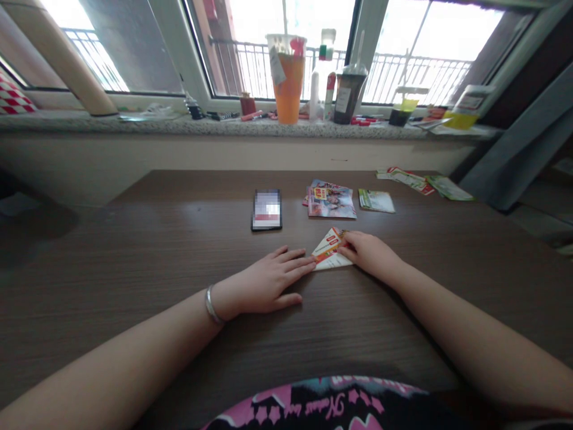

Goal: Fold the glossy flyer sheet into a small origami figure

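A small printed paper (pixel 328 249), folded into a triangle, lies on the dark wooden table (pixel 134 251) in front of me. My left hand (pixel 264 280) lies flat with its fingers stretched out, fingertips touching the paper's left corner. A silver bracelet sits on that wrist. My right hand (pixel 369 254) rests on the paper's right side, fingers curled and pressing down on it.
A phone (pixel 267 209) lies face up behind the paper. Beside it sit a stack of leaflets (pixel 331 200), a green card (pixel 376 200) and more leaflets (pixel 407 179) farther right. The windowsill (pixel 134 124) holds an orange cup (pixel 289 80), a dark drink cup (pixel 348 92) and bottles.
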Tool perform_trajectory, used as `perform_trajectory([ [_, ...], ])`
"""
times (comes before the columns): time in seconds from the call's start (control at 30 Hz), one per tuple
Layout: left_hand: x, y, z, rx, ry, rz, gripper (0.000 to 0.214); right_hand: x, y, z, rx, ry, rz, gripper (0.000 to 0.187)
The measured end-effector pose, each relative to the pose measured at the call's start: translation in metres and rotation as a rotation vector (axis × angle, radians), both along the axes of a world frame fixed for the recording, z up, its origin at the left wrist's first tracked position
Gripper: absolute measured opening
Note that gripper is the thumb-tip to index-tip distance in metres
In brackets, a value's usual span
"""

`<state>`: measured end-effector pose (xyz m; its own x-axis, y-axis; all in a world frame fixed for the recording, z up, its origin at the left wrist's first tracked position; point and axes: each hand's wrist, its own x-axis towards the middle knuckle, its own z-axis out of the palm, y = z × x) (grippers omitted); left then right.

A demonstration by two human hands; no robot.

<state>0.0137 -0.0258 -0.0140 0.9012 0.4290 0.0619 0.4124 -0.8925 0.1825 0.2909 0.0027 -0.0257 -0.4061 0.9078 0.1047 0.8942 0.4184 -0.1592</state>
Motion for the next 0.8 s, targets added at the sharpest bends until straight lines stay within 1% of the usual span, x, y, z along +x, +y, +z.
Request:
perform_trajectory([
  [0.2, 0.001, 0.004, 0.005, -0.018, -0.031, -0.016, 0.053, 0.001, 0.001, 0.005, -0.076, -0.003, -0.022, 0.018],
  [0.33, -0.001, 0.007, 0.002, -0.037, -0.082, -0.029, 0.047, 0.004, 0.002, 0.007, -0.114, 0.017, -0.03, 0.018],
  [0.47, -0.002, 0.009, 0.0, -0.034, -0.098, -0.038, 0.046, 0.01, 0.002, 0.008, -0.142, 0.005, -0.05, 0.018],
  [0.53, -0.001, 0.008, -0.001, -0.029, -0.104, -0.039, 0.047, 0.011, 0.0, 0.009, -0.098, -0.017, -0.041, 0.02],
  [0.63, 0.0, 0.008, -0.001, -0.012, -0.106, -0.048, 0.049, 0.008, -0.005, 0.01, 0.091, -0.051, -0.01, 0.023],
  [0.73, 0.001, 0.009, -0.001, 0.013, -0.097, -0.052, 0.049, -0.001, -0.012, 0.013, 0.228, -0.075, 0.109, 0.024],
  [0.8, 0.003, 0.009, 0.0, 0.028, -0.088, -0.052, 0.05, -0.007, -0.016, 0.014, 0.249, -0.055, 0.209, 0.027],
])
